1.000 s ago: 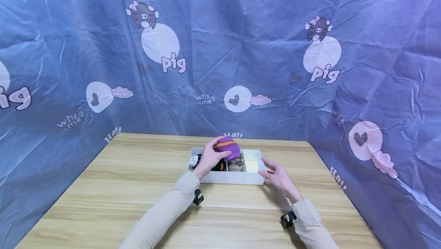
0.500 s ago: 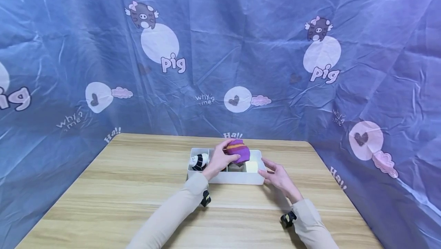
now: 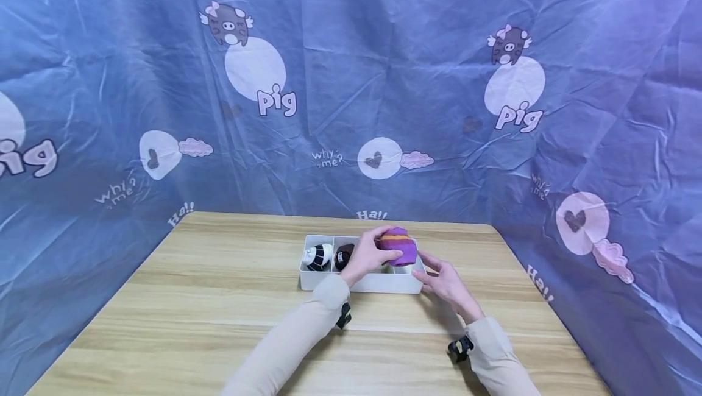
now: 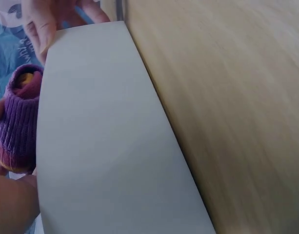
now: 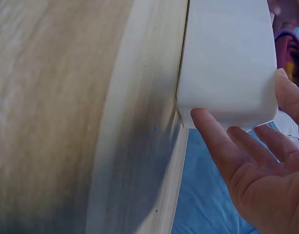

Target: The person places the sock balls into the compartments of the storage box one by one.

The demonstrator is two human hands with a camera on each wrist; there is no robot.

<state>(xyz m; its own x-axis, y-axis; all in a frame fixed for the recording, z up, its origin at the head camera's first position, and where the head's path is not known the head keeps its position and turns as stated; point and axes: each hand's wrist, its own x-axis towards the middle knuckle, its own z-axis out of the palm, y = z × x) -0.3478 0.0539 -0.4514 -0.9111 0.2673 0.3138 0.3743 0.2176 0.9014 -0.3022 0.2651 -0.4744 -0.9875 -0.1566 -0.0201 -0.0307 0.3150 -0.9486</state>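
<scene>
My left hand (image 3: 368,253) grips a rolled-up pair of purple socks (image 3: 399,247) with an orange stripe. The roll hangs over the right end of a white divided box (image 3: 378,284); in the left wrist view the folded top of the purple roll (image 4: 20,117) shows. At the box's right end my right hand (image 3: 446,282) holds the corner. Its thumb lies over the rim and its fingers touch the outer wall, as the right hand (image 5: 259,165) shows in the right wrist view. Black-and-white socks (image 3: 317,257) and a dark sock roll (image 3: 343,256) sit in the left compartments.
The box stands on a wooden table (image 3: 219,298) near its back edge. A blue printed cloth (image 3: 329,79) hangs behind and along both sides. The left hand and purple roll hide most of the two right compartments.
The left hand has carried the purple socks rightward along the box, from above the middle to above the right end. The dark roll has come into view; the right hand has stayed in place.
</scene>
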